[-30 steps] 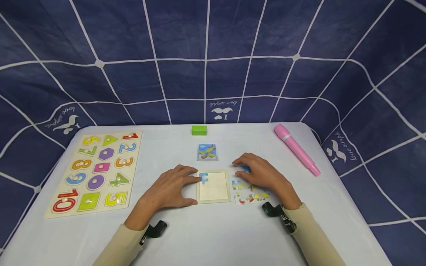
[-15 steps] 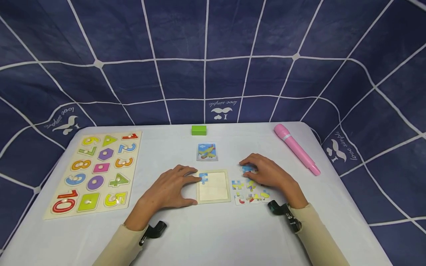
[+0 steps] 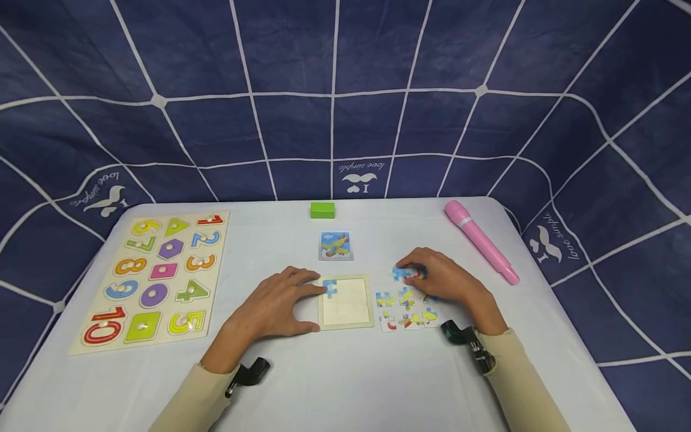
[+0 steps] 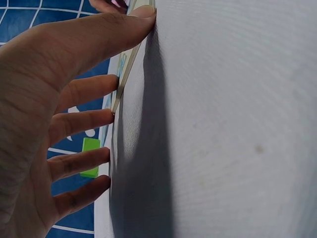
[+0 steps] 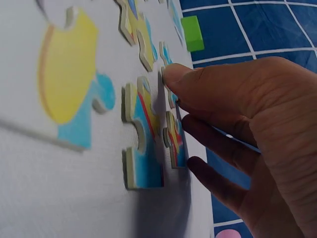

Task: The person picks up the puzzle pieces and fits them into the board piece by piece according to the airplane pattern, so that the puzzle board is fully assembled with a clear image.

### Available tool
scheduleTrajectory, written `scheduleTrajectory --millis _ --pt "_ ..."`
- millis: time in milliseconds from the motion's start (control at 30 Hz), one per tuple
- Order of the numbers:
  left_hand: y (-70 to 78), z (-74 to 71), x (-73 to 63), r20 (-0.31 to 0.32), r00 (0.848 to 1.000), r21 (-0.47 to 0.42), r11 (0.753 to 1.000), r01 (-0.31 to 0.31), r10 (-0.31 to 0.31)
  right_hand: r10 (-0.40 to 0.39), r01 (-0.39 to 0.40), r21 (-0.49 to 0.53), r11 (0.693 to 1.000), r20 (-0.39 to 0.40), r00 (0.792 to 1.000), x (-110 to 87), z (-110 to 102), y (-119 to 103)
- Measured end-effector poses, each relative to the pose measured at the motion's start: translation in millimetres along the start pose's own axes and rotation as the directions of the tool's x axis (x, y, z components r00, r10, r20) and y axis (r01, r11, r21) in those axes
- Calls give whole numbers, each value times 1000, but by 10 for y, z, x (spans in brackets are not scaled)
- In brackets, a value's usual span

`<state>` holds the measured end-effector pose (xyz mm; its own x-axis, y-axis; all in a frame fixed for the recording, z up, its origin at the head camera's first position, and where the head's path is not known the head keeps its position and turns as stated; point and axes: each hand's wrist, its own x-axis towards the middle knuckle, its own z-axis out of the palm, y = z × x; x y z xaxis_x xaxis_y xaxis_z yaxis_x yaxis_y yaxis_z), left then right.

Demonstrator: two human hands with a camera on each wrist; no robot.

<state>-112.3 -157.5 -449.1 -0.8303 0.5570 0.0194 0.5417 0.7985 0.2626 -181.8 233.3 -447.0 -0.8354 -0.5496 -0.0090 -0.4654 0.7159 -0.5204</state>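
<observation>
Your left hand (image 3: 272, 303), fingers spread, touches the wooden puzzle frame (image 3: 346, 327), a blue corner piece (image 3: 332, 289) inside its far left. Right of the frame, your right hand (image 3: 445, 277) has narrowed fingers at loose jigsaw pieces (image 3: 385, 299); whether they pinch one, you can't tell. Beyond the frame lie an airplane card (image 3: 336, 246), then a green block (image 3: 322, 210).

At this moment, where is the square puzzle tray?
In the head view, the puzzle tray lies near the middle of the table, with the left hand touching its left side and loose puzzle pieces just to its right.
</observation>
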Motion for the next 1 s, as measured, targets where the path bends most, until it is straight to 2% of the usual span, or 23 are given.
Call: scheduleTrajectory --millis 700,1000 --pt "-5 5 -2 -4 1000 4 1000 2 -2 -19 19 -8 1000 1 1000 10 23 13" --pt "4 9 -11 -6 1000 0 1000 12 -12 -60 60 -4 998 -1 998 43 35 -44"
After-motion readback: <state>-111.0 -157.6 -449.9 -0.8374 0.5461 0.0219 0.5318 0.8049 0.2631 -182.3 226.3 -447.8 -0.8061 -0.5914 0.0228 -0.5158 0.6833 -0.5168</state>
